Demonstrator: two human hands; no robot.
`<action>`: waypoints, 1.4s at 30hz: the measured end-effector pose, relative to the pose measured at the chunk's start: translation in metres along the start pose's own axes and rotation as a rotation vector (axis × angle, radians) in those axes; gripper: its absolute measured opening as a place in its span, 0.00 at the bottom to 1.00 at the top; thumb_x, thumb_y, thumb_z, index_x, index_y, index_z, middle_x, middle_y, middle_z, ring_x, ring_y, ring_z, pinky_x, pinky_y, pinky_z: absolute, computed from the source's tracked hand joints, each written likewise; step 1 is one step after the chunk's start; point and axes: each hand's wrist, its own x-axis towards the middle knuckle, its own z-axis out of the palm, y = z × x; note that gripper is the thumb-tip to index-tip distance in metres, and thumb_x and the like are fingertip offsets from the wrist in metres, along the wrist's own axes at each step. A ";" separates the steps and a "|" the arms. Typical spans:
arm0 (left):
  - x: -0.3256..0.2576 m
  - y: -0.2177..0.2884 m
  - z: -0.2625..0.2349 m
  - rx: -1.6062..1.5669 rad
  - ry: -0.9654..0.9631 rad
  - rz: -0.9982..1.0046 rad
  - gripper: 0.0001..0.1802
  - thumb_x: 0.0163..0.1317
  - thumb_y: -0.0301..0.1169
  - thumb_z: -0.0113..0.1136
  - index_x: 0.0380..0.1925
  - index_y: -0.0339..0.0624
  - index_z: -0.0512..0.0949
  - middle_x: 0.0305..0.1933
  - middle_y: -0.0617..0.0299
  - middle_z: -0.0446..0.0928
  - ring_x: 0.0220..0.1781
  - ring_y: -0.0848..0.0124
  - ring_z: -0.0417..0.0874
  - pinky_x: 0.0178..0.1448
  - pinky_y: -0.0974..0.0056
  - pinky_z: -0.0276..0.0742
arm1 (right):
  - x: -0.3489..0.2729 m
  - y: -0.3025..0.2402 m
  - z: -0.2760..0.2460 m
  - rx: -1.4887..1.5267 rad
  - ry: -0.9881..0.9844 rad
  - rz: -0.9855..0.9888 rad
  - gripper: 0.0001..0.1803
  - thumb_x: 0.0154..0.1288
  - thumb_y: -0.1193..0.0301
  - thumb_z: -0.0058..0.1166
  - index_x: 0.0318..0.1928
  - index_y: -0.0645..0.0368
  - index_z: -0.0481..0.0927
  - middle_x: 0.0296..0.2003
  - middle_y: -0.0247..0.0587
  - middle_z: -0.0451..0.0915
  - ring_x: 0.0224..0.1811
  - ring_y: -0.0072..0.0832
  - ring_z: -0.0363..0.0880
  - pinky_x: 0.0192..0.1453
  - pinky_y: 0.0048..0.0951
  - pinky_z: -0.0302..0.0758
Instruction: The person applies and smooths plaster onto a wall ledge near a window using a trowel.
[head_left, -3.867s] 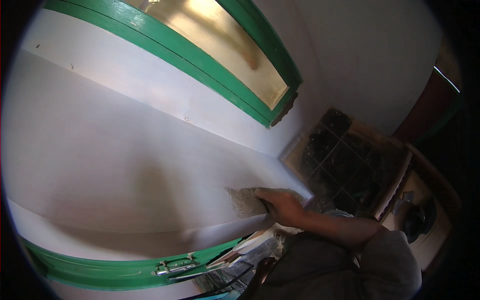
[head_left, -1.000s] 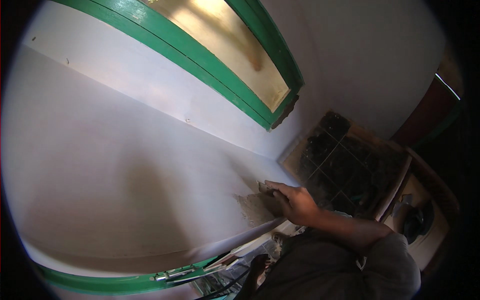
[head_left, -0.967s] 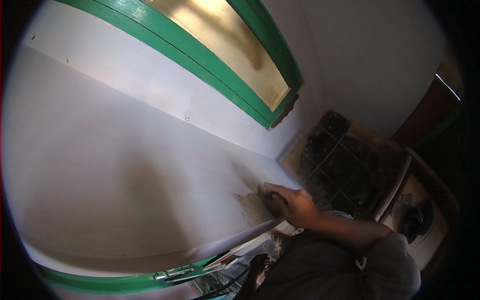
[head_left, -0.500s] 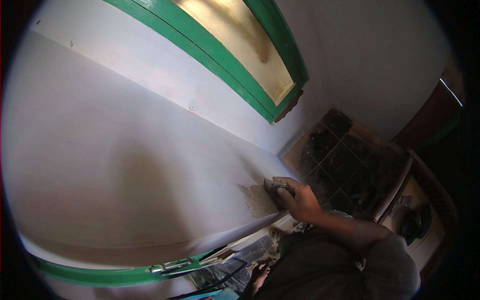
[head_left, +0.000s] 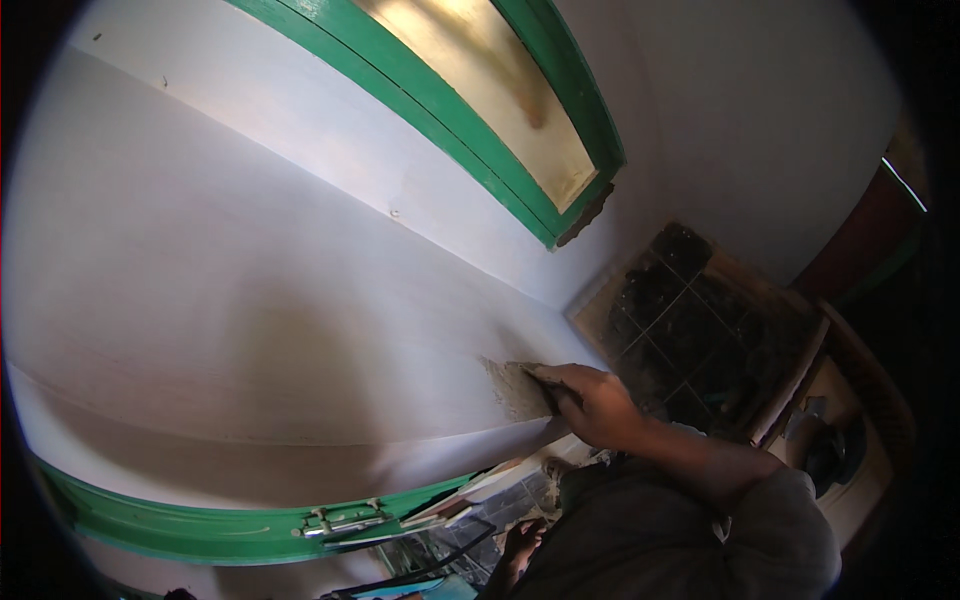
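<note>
On the white wall (head_left: 300,300), one right hand (head_left: 595,405) grips one scraper blade (head_left: 537,383) against one grey filler patch (head_left: 512,388).

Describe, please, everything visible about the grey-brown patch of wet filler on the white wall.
The grey-brown patch of wet filler is a small, rough smear, darker than the smooth white wall around it. It looks like damp putty or plaster, with uneven edges. It sits low on the wall, near the tiled floor. The right hand presses a small tool, mostly hidden, against its right edge.
</note>
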 end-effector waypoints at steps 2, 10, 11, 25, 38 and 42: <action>0.005 -0.013 -0.002 0.016 0.015 -0.044 0.24 0.72 0.49 0.67 0.54 0.40 0.85 0.42 0.63 0.87 0.36 0.76 0.83 0.43 0.69 0.79 | 0.001 0.002 0.005 -0.036 0.083 -0.133 0.23 0.65 0.79 0.58 0.62 0.59 0.82 0.49 0.54 0.87 0.52 0.51 0.86 0.57 0.45 0.81; 0.018 -0.035 -0.016 0.311 0.057 0.032 0.23 0.73 0.45 0.63 0.55 0.36 0.84 0.48 0.55 0.88 0.46 0.69 0.88 0.53 0.64 0.80 | -0.021 0.008 -0.003 -0.059 -0.121 -0.189 0.34 0.57 0.81 0.65 0.67 0.60 0.78 0.52 0.54 0.85 0.55 0.48 0.84 0.58 0.45 0.82; 0.021 -0.037 -0.018 0.330 0.040 0.073 0.23 0.73 0.44 0.62 0.56 0.36 0.84 0.49 0.55 0.88 0.48 0.68 0.87 0.55 0.64 0.80 | -0.021 0.008 -0.004 -0.069 -0.115 -0.183 0.34 0.57 0.81 0.65 0.67 0.60 0.78 0.52 0.54 0.85 0.55 0.48 0.84 0.58 0.45 0.82; -0.005 0.057 -0.008 0.346 -0.060 0.219 0.20 0.77 0.41 0.59 0.58 0.38 0.81 0.50 0.53 0.88 0.52 0.64 0.89 0.53 0.61 0.81 | -0.020 0.007 -0.003 -0.083 -0.214 -0.091 0.31 0.62 0.78 0.58 0.68 0.58 0.77 0.52 0.54 0.85 0.56 0.48 0.83 0.59 0.45 0.81; -0.027 0.067 -0.004 0.248 -0.018 0.084 0.18 0.77 0.39 0.61 0.54 0.36 0.81 0.45 0.58 0.88 0.40 0.69 0.86 0.46 0.65 0.80 | 0.015 0.007 -0.015 0.244 0.005 0.322 0.12 0.72 0.73 0.59 0.52 0.62 0.87 0.38 0.45 0.90 0.35 0.27 0.86 0.46 0.32 0.81; -0.031 0.050 -0.004 0.228 -0.028 0.087 0.17 0.76 0.40 0.62 0.52 0.37 0.82 0.42 0.60 0.87 0.37 0.71 0.84 0.43 0.67 0.79 | 0.016 0.009 -0.018 0.319 0.055 0.479 0.12 0.72 0.70 0.60 0.50 0.64 0.86 0.33 0.39 0.89 0.34 0.19 0.84 0.42 0.28 0.80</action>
